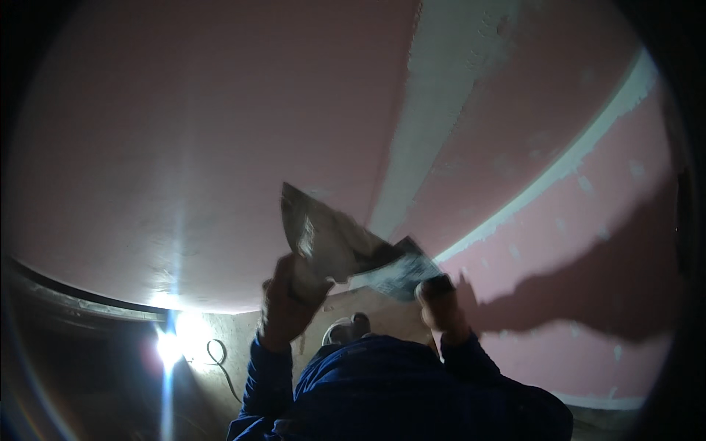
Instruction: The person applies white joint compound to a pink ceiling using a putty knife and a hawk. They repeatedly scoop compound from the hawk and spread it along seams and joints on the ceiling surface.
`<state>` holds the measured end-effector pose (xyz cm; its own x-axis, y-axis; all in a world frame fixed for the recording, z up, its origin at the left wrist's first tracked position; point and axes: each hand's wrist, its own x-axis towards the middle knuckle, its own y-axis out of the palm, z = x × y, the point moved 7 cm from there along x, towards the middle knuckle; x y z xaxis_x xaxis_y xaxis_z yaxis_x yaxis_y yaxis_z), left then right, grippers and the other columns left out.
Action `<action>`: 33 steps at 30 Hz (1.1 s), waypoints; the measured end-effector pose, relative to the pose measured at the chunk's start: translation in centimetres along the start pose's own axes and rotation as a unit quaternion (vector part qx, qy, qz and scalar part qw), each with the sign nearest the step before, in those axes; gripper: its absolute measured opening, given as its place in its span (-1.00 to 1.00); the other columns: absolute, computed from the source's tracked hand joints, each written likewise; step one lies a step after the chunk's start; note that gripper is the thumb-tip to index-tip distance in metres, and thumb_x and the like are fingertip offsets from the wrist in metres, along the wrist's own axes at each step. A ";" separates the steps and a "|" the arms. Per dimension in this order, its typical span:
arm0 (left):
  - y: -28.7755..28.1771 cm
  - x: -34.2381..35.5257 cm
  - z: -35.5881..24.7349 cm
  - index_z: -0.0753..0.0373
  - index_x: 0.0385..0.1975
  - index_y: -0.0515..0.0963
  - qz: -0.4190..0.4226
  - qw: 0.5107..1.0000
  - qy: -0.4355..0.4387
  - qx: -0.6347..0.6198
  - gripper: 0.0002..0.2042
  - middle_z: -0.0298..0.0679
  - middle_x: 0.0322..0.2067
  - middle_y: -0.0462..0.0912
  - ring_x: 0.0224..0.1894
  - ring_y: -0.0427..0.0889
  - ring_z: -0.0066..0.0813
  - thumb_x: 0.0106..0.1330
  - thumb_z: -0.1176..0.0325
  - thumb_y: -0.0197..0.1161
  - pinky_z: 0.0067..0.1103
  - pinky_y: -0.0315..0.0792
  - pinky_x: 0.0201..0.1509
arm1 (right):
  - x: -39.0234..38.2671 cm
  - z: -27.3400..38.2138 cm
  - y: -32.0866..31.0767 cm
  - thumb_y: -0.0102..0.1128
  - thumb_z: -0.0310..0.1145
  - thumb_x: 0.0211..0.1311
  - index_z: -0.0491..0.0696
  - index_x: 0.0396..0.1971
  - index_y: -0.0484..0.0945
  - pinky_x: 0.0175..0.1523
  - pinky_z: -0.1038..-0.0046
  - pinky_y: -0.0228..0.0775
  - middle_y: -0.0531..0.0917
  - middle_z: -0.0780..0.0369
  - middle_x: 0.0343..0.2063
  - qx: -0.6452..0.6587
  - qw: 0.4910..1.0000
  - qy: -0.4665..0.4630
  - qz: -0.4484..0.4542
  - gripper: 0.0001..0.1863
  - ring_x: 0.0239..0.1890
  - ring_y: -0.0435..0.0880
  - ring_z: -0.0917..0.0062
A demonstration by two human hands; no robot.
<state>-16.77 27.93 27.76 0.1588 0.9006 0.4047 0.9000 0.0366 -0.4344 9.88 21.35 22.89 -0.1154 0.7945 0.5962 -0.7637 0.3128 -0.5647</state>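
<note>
My left hand is closed around a wide drywall knife. Its broad grey blade slants from upper left down to the right, with dark and pale smears on it. In my right hand is a smaller putty knife, gripped by its dark handle, its blade coated with whitish compound. The two blades meet or overlap in front of my chest; motion blur hides whether they touch. Beyond them spreads pink drywall, crossed by a broad pale strip of joint compound.
A bright work lamp glares at lower left, with a dark cable looping beside it. A second pale seam curves along the corner to the right. The adjoining pink wall bears small compound patches and a large shadow.
</note>
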 end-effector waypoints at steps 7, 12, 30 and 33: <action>-5.7 8.9 -2.8 0.27 0.10 0.44 0.010 0.980 0.142 0.137 -0.44 0.08 -0.22 0.73 -0.20 0.80 -0.04 0.16 0.29 0.57 -0.32 0.69 -0.15 | -2.2 -8.0 -6.7 -0.01 -0.15 0.58 -0.19 0.13 0.52 0.02 0.36 0.53 0.68 0.13 -0.06 0.247 0.913 0.302 -0.120 -0.58 -0.05 0.66 0.51; -6.7 12.3 -3.4 0.28 0.26 0.41 0.000 0.953 0.227 0.202 -0.33 0.08 -0.28 0.76 -0.26 0.80 0.03 0.20 0.21 0.54 -0.29 0.71 -0.11 | -5.4 -10.1 -2.9 0.11 -0.29 0.53 -0.22 -0.04 0.59 -0.10 0.34 0.50 0.70 0.09 -0.24 0.111 0.922 0.371 -0.018 -0.72 -0.23 0.62 0.46; -9.7 10.2 -1.2 0.37 -0.04 0.68 -0.076 0.956 0.140 0.247 -0.49 0.13 -0.23 0.76 -0.30 0.78 0.06 0.11 0.14 0.62 -0.24 0.65 -0.17 | -4.0 -9.4 -1.3 0.08 -0.06 0.55 -0.28 -0.09 0.55 -0.11 0.19 0.45 0.70 -0.06 -0.32 0.092 0.927 0.359 0.056 -0.52 -0.33 0.59 0.31; -9.6 10.3 0.3 0.35 0.03 0.65 -0.066 0.961 0.089 0.254 -0.45 0.13 -0.21 0.76 -0.27 0.77 0.09 0.13 0.12 0.60 -0.24 0.65 -0.14 | -5.3 -8.7 -0.7 0.08 -0.06 0.56 -0.26 0.09 0.51 -0.03 0.25 0.49 0.72 -0.01 -0.25 0.074 0.910 0.390 0.118 -0.50 -0.23 0.63 0.33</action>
<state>-23.93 37.01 35.83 0.1651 0.7868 0.5948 0.6101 0.3923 -0.6884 16.54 21.42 15.12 0.1532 0.9766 -0.1508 -0.8604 0.0567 -0.5065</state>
